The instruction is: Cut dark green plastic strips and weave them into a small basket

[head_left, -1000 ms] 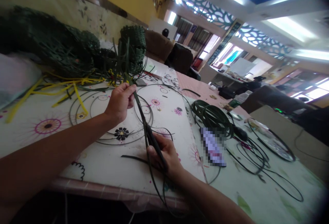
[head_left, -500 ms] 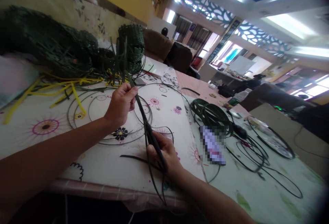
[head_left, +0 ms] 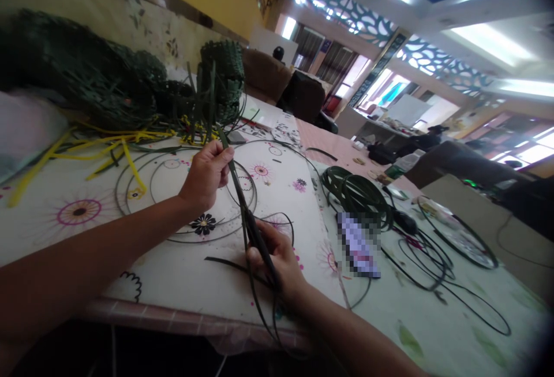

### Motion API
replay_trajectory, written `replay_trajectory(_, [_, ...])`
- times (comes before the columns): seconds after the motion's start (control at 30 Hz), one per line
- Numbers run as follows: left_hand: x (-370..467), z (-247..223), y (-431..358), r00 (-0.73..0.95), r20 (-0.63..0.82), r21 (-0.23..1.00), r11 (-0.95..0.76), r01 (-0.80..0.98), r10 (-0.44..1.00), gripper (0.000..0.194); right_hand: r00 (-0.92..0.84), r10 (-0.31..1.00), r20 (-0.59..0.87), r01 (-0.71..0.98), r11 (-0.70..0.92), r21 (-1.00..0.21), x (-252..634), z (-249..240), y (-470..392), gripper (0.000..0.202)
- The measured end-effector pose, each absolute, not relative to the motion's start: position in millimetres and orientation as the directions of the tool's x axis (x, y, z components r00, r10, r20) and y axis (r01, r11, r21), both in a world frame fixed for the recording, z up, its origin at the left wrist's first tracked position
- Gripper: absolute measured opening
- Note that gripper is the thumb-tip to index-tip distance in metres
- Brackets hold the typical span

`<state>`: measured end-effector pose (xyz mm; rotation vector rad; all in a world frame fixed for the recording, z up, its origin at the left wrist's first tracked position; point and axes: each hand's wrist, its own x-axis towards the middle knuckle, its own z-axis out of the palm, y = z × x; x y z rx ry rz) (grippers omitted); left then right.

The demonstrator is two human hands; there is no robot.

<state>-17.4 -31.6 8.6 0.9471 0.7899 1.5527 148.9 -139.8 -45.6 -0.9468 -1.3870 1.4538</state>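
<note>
My left hand (head_left: pixel 206 172) is closed, thumb and fingers pinching a dark green flat strip (head_left: pixel 236 180) above the flowered table cover. The strip slants down towards my right hand (head_left: pixel 277 258). That hand is wrapped around a long black tool (head_left: pixel 263 253) with a slim tip; its exact kind cannot be made out. The tip meets the strip between my hands. Loose strip ends hang below my right hand past the table's front edge, and a short dark end juts out to its left. Behind my left hand stands a dark green woven basket (head_left: pixel 221 77) with upright strip ends.
A large woven green heap (head_left: pixel 86 71) and yellow strips (head_left: pixel 104 140) lie at the back left. Thin dark loops (head_left: pixel 119 198) spread on the white flowered cover (head_left: pixel 164 284). To the right are a coil of green strip (head_left: pixel 355 195), a blurred-out purple item (head_left: pixel 357 244) and thin cords.
Both hands keep their holds. The view has shifted very slightly, and the strip end left of my right hand sits a little farther right.
</note>
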Motion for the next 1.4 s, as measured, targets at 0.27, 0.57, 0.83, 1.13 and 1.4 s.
replay_trajectory(0.27, [-20,6,-28,-0.089,0.161,0.864,-0.184,-0.468,0.983,0.033,-0.323,0.946,-0.001,-0.132,-0.046,-0.99,148,-42,-144,0.033])
replay_trajectory(0.57, [-22,8,-26,-0.093,0.158,0.878,-0.183,-0.443,0.983,0.032,-0.311,0.95,0.003,-0.071,-0.02,-0.997,147,-43,-140,0.055])
replay_trajectory(0.83, [-15,9,-38,-0.091,0.167,0.881,-0.19,-0.434,0.982,0.031,-0.295,0.955,0.028,-0.045,0.015,-0.999,147,-39,-142,0.051])
replay_trajectory(1.13, [-22,8,-25,-0.111,0.155,0.875,-0.188,-0.446,0.982,0.029,-0.305,0.952,-0.01,-0.057,-0.029,-0.998,149,-45,-144,0.046])
replay_trajectory(1.4, [-14,9,-38,-0.064,0.163,0.878,-0.175,-0.446,0.984,0.029,-0.283,0.957,0.057,-0.053,0.044,-0.998,146,-42,-145,0.059])
